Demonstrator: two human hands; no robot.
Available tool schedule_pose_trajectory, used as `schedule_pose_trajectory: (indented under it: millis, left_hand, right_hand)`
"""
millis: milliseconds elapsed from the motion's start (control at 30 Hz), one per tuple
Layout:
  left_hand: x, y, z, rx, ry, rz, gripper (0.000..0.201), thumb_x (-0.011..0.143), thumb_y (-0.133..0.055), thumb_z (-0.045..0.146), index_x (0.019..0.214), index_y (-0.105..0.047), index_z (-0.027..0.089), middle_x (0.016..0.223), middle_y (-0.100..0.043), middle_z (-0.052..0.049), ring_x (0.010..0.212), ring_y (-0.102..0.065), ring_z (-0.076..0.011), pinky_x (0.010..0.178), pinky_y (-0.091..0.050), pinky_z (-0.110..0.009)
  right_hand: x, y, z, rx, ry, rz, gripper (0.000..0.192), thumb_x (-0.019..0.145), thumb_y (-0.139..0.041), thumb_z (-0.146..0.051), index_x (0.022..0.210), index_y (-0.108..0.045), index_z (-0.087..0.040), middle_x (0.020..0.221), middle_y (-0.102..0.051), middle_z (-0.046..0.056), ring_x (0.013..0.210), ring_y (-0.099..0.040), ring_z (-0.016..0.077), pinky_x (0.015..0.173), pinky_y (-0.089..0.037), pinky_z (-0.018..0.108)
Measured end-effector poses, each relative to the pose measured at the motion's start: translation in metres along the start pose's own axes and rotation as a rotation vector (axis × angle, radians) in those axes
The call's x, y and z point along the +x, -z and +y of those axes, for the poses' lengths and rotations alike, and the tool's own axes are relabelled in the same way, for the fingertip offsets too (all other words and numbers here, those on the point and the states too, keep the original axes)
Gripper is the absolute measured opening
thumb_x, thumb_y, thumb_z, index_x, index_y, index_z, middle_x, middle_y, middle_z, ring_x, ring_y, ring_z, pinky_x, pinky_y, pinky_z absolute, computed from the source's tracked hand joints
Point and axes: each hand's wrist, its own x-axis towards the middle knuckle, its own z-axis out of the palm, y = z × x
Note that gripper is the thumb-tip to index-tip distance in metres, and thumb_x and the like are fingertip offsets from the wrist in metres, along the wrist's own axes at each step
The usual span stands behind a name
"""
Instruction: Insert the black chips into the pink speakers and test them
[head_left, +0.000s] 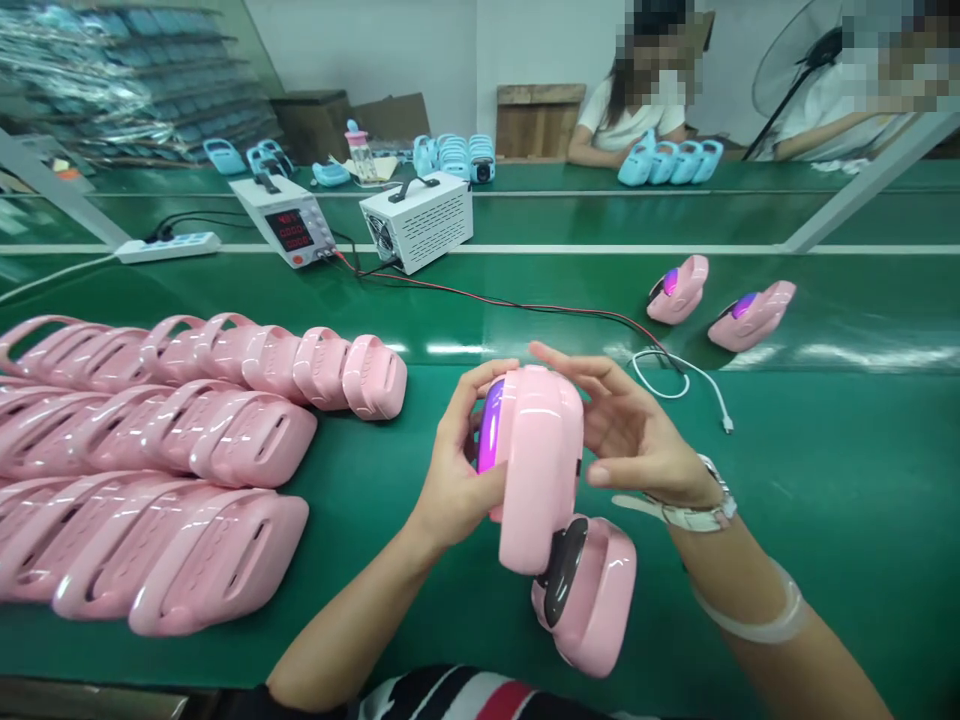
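Observation:
A glossy pink plastic device (538, 465) with a lit purple panel on its left face is held upright over the green table. My left hand (457, 470) grips its left side, thumb near the purple panel. My right hand (626, 430) cups its right side with fingers spread along the top. A second pink device (589, 590) with a dark unlit panel lies on the table just below, touching the held one.
Three rows of pink shells (150, 470) fill the left. Two lit pink devices (716, 303) lie far right beside a white cable (679, 375). A power supply (289, 228), white box (420, 215) and power strip (169, 246) stand behind. Two people sit across with blue devices (671, 160).

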Motion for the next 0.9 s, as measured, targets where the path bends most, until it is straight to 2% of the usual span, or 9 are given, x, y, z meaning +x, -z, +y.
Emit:
schedule_pose_trajectory:
  millis: [100,200,367,433,533,667,733,833,900]
  left_hand:
    - [0.004,-0.001,-0.003,0.001,-0.039,0.120,0.053,0.070,-0.070,0.039,0.119,-0.053,0.025,0.120,-0.056,-0.004,0.111,-0.053,-0.0239,0.097,-0.043,-0.035]
    - [0.007,-0.004,-0.003,0.133,-0.163,0.197,0.058,0.069,-0.073,0.039,0.121,-0.051,0.027,0.114,-0.058,-0.003,0.096,-0.058,-0.0205,0.086,-0.048,-0.033]
    - [0.012,-0.008,-0.007,0.273,-0.200,0.178,0.063,0.067,-0.074,0.036,0.124,-0.050,0.026,0.116,-0.058,-0.005,0.098,-0.058,-0.0212,0.081,-0.048,-0.030]
    - [0.014,-0.008,-0.015,0.213,-0.133,0.160,0.061,0.067,-0.073,0.036,0.123,-0.051,0.024,0.120,-0.057,-0.006,0.105,-0.056,-0.0226,0.084,-0.048,-0.030]
    - [0.019,-0.008,-0.032,-0.007,0.058,0.191,0.053,0.072,-0.066,0.039,0.119,-0.051,0.020,0.119,-0.056,-0.006,0.105,-0.054,-0.0209,0.084,-0.047,-0.027]
    - [0.026,-0.016,-0.055,-0.127,0.291,0.311,0.053,0.074,-0.063,0.038,0.122,-0.048,0.021,0.109,-0.053,-0.004,0.096,-0.053,-0.0160,0.074,-0.045,-0.021]
    - [0.031,-0.026,-0.065,-0.100,0.373,0.309,0.063,0.068,-0.068,0.036,0.125,-0.045,0.022,0.108,-0.052,-0.004,0.095,-0.053,-0.0170,0.073,-0.046,-0.022]
    - [0.040,-0.048,-0.076,-0.053,0.408,0.258,0.072,0.063,-0.076,0.036,0.125,-0.043,0.021,0.117,-0.052,-0.008,0.105,-0.053,-0.0213,0.083,-0.047,-0.028]
    - [0.046,-0.061,-0.080,-0.114,0.405,0.221,0.066,0.071,-0.071,0.043,0.125,-0.042,0.019,0.121,-0.053,-0.011,0.111,-0.053,-0.0226,0.090,-0.045,-0.031]
  right_hand:
    - [-0.003,-0.004,-0.003,-0.130,0.069,0.154,0.034,0.076,-0.079,-0.031,0.108,-0.068,-0.031,0.146,-0.048,0.004,0.131,-0.049,0.0275,0.094,-0.054,0.038]
    - [-0.007,-0.015,-0.005,-0.384,0.115,0.310,0.002,0.081,-0.073,-0.023,0.082,-0.073,-0.025,0.128,-0.062,0.005,0.128,-0.052,0.0249,0.103,-0.047,0.038]
    - [-0.007,-0.019,-0.009,-0.399,0.048,0.324,0.010,0.084,-0.068,-0.025,0.075,-0.067,-0.022,0.129,-0.060,0.007,0.125,-0.054,0.0237,0.100,-0.049,0.036]
    - [-0.014,-0.005,-0.008,-0.429,-0.014,0.326,0.014,0.086,-0.065,-0.030,0.075,-0.066,-0.022,0.132,-0.058,0.008,0.127,-0.053,0.0250,0.097,-0.050,0.038]
    - [-0.044,0.035,0.001,-0.616,-0.262,0.283,0.023,0.084,-0.064,-0.039,0.070,-0.067,-0.021,0.128,-0.060,0.011,0.120,-0.057,0.0305,0.092,-0.051,0.047]
    - [-0.086,0.084,0.022,-0.872,-0.487,0.315,0.029,0.071,-0.072,-0.045,0.055,-0.068,-0.021,0.097,-0.071,0.012,0.092,-0.066,0.0326,0.080,-0.051,0.051]
    - [-0.087,0.089,0.028,-0.903,-0.440,0.409,0.025,0.073,-0.069,-0.047,0.068,-0.072,-0.022,0.091,-0.070,0.010,0.084,-0.065,0.0277,0.072,-0.052,0.043]
    - [-0.059,0.072,0.022,-0.821,-0.289,0.556,0.039,0.079,-0.065,-0.049,0.106,-0.068,-0.021,0.082,-0.066,0.004,0.060,-0.056,0.0154,0.052,-0.046,0.029]
    - [-0.033,0.059,0.013,-0.761,-0.188,0.611,0.043,0.076,-0.070,-0.049,0.106,-0.065,-0.019,0.070,-0.060,0.000,0.048,-0.046,0.0102,0.045,-0.038,0.025]
